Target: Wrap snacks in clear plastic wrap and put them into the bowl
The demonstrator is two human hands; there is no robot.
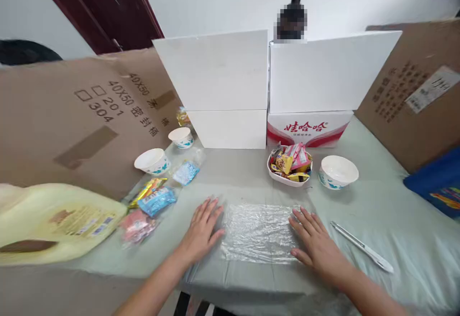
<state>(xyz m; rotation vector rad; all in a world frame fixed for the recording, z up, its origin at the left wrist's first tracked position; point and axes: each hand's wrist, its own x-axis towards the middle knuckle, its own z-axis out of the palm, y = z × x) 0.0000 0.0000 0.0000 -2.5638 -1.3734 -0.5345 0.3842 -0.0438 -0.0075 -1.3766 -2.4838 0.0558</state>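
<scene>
A clear, wrinkled plastic bag or sheet (260, 234) lies flat near the table's front edge. My left hand (203, 230) rests palm down at its left side, fingers stretched out and holding nothing. On the right side, my right hand (314, 239) lies flat with its fingertips on the plastic's edge. A white box cutter (361, 246) is to the right of my right hand. Beyond the plastic stands a white bowl (289, 180) filled with wrapped snacks (293, 159). Left of my left hand are blue snack packets (157, 201) and a pink packet (137, 224).
White paper bowls (153, 162) stand at left, another paper bowl (338, 172) at right. White cartons (230, 129) with raised flaps line the back. Brown cardboard (82, 115) flanks both sides. A yellow bag (68, 225) lies left, a blue container (436, 182) right. Someone's head shows behind.
</scene>
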